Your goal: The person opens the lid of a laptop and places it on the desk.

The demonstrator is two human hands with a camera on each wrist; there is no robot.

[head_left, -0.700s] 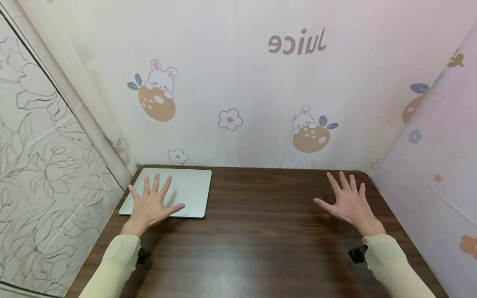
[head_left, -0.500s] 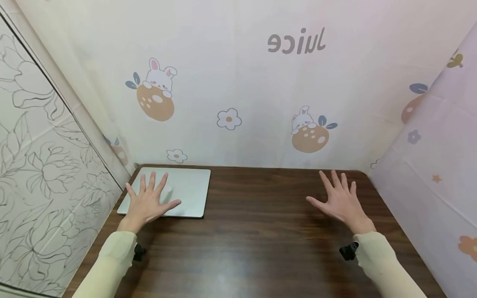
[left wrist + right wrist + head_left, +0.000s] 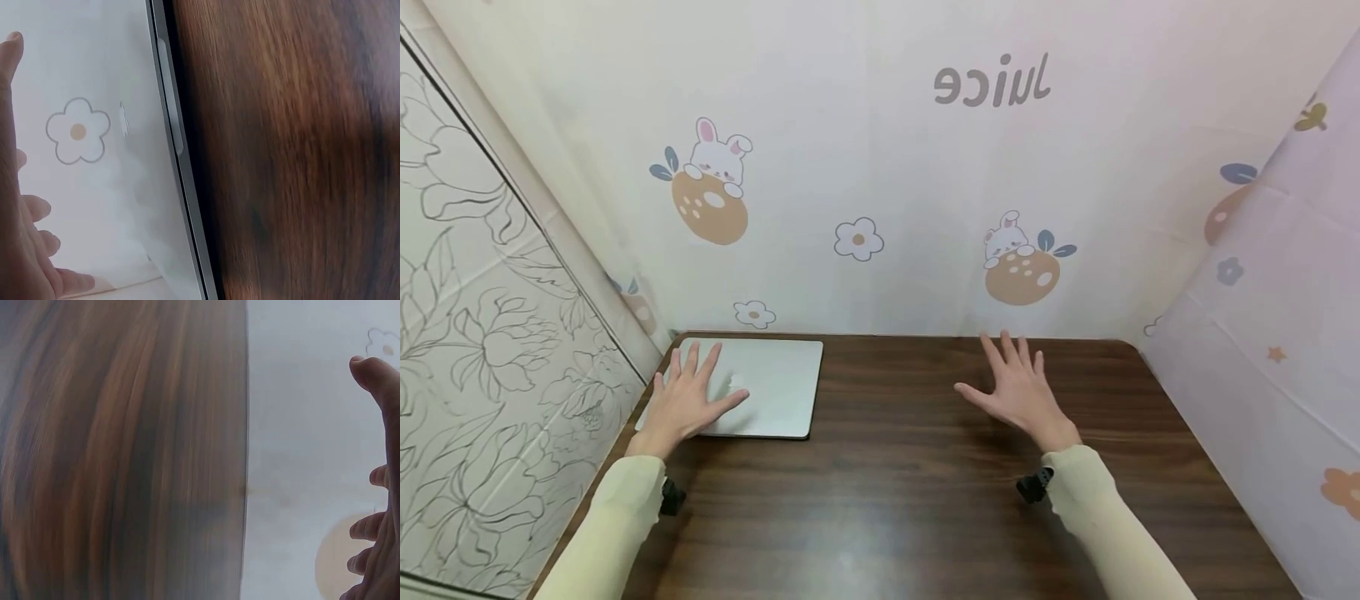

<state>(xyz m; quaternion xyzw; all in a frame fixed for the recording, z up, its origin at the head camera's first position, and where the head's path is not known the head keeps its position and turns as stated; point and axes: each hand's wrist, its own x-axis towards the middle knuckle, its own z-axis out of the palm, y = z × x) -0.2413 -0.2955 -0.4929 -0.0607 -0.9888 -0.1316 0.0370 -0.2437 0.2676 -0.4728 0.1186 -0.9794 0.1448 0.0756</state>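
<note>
A closed silver laptop [image 3: 782, 383] lies at the back left of the table. My left hand [image 3: 681, 404] is over its left half with fingers spread and thumb pointing right, covering part of the lid. In the left wrist view, the laptop's front edge [image 3: 181, 156] shows a shallow notch, and its glossy lid mirrors a printed flower. My right hand [image 3: 1018, 396], also spread and holding nothing, hovers over the table right of centre, thumb toward the laptop. In the right wrist view its thumb [image 3: 372, 372] and fingertips appear at the right border.
The dark wood-grain table [image 3: 880, 483] has rounded back corners. A pale curtain [image 3: 917, 167] with bunny and flower prints hangs directly behind it. Printed fabric also lines the left [image 3: 482, 375] and right [image 3: 1285, 317] sides. Both sleeved wrists carry small black cameras.
My right hand has swept left across the table from near the right side. The left hand has drifted slightly left over the laptop. Both stay spread; the laptop lies where it was.
</note>
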